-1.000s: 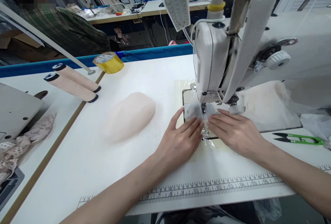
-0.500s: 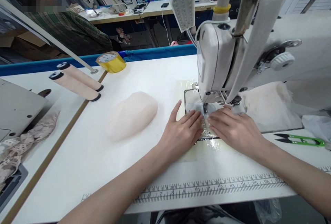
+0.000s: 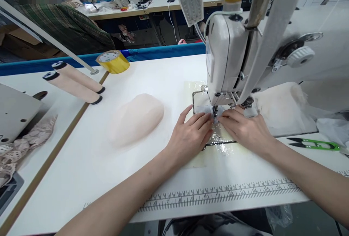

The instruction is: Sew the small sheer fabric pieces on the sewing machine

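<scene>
A small piece of sheer white fabric lies at the presser foot of the white sewing machine, on the needle plate. My left hand is on its left side, fingertips closed at the fabric near the foot and the outermost finger sticking out. From the right, my right hand has its thumb and fingers pinched close to the foot, with the fabric's edge between them. Both hands partly cover the fabric. Clear film covers the plate in front of the foot.
A pale moulded cup lies left of my hands. Two thread spools and yellow tape are farther left. Green thread snips and folded pale cloth lie right. A ruler runs along the front edge. A person sits beyond.
My fingertips have drawn in closer to the presser foot, and the left fingers are more bent. The whole view has shifted slightly. The cup, spools and snips lie where they were.
</scene>
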Tool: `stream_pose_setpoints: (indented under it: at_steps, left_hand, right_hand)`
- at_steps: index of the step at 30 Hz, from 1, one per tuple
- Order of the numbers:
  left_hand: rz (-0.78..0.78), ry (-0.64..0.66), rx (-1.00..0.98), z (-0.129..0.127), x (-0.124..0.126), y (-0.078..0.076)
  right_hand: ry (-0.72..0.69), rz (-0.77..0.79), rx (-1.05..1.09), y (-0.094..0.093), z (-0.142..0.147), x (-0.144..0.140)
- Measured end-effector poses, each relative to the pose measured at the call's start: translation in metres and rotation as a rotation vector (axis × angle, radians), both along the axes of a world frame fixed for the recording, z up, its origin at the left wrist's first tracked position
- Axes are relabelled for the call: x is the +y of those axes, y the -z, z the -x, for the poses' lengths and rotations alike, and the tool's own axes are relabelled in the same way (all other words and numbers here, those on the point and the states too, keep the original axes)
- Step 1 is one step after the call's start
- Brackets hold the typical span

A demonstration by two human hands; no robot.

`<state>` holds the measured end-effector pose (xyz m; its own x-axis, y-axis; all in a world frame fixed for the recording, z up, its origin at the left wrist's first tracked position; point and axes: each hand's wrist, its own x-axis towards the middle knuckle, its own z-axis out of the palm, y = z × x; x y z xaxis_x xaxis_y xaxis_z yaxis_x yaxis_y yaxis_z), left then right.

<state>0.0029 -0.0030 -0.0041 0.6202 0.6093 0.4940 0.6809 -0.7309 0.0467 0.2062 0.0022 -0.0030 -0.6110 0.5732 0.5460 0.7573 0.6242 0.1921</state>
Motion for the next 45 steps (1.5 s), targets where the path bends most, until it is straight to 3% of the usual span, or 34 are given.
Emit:
stream_pose_setpoints:
  at_steps: [6,11,17,45]
  left_hand:
    - [-0.004,0.006,-0.019,0.0,-0.001,0.0]
    - [-0.012,0.018,-0.009,0.0,-0.003,0.002]
    - [-0.028,0.025,0.011,0.001,-0.007,0.004]
    - [-0.008,-0.009,0.042,0.002,-0.004,0.005]
  right_hand:
    - [0.028,0.031,-0.003,0.001,0.001,0.0]
    - [-0.061,-0.03,0.005,-0.002,0.002,-0.003]
    - [-0.108,0.098,0.106,-0.002,0.0,-0.007]
    - [-0.017,0.081,0.018,0.001,0.001,-0.007]
